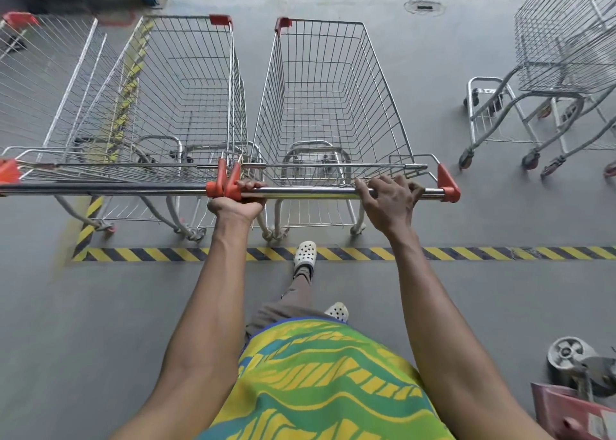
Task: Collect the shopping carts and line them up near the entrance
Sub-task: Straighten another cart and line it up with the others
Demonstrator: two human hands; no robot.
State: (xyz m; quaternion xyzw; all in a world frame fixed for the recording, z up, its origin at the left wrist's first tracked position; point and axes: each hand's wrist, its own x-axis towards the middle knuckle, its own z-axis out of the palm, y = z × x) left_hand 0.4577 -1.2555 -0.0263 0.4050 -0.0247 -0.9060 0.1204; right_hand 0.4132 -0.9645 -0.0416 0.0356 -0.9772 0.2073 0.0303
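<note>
Green-yellow shirt (320, 383) below, left hand (237, 199) and right hand (390, 196) grip the shopping cart (330, 106) by its handle (316, 192), beside the parked cart (173, 106) past the floor's hazard stripe (466, 253); touching red end caps (223, 186) could pinch left knuckles.

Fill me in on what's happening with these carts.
A person stands behind a shopping cart with both hands on its handle. The left hand grips the left end by the red end cap, and the right hand curls over the bar near the right end. The cart sits side by side with a second cart on its left, handles level, just past the striped floor tape. At the far right, other carts stand apart.
</note>
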